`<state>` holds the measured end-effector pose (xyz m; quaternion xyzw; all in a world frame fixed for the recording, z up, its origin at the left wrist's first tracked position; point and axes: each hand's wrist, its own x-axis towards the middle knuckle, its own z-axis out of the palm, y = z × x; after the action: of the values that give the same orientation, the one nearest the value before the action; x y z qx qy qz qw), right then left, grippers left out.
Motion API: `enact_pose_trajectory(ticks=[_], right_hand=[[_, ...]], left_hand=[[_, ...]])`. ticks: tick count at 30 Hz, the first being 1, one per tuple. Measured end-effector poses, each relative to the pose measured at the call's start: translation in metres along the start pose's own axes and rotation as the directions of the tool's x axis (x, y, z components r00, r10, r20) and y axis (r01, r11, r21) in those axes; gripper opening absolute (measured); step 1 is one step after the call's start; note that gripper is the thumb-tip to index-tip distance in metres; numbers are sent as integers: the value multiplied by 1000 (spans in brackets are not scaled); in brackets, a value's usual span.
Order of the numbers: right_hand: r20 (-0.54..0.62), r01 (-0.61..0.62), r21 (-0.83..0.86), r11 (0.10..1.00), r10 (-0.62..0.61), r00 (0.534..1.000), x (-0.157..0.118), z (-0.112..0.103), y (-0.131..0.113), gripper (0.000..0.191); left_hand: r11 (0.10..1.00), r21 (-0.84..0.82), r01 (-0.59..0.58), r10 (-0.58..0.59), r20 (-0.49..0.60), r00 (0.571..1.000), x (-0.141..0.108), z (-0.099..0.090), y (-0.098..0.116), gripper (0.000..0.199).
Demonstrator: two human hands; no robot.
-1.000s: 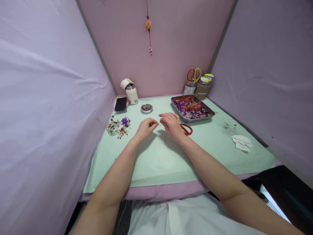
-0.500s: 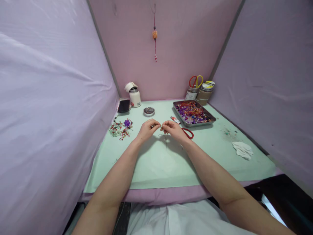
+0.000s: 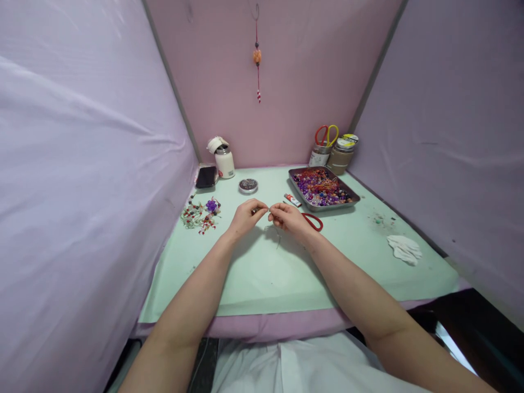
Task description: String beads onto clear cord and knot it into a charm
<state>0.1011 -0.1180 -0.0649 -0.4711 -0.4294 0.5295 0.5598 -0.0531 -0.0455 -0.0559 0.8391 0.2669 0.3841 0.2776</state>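
We work over a pale green table mat (image 3: 286, 278) walled in by lilac cloth, with a flat metal tray of mixed purple and red beads (image 3: 322, 187) at the far right. Red-handled scissors (image 3: 313, 220) lie just behind our right hand (image 3: 291, 218); a cluster of finished bead sprigs (image 3: 200, 213) sits well to the left of our left hand (image 3: 245, 216). Both hands meet fingertip to fingertip, each pinched narrow on a fine thread (image 3: 273, 228). It runs crosswise between the two pinches, its loose end trailing down toward us, nearer the right hand. Any bead on it is too small to tell.
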Motion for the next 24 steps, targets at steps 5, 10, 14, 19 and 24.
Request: enact_pose_trajectory(ticks=[5, 10, 14, 19, 24], right_hand=[[34, -67, 69, 995, 65, 997, 0, 0, 0, 26], [78, -130, 126, 983, 121, 990, 1, -2, -2, 29], [148, -188, 164, 968, 164, 975, -2, -3, -6, 31], [217, -258, 185, 948, 217, 952, -2, -5, -7, 24], [270, -314, 201, 928, 255, 928, 0, -8, -6, 22]], left_hand=[[999, -17, -42, 41, -37, 998, -1, 1, 0, 14], [996, -92, -8, 5, -38, 999, -1, 0, 1, 16], [985, -171, 36, -37, -2, 999, 0, -1, 3, 17], [965, -249, 85, -80, 28, 996, 0, -2, 6, 16], [948, -299, 106, -91, 65, 994, 0, -2, 8, 16]])
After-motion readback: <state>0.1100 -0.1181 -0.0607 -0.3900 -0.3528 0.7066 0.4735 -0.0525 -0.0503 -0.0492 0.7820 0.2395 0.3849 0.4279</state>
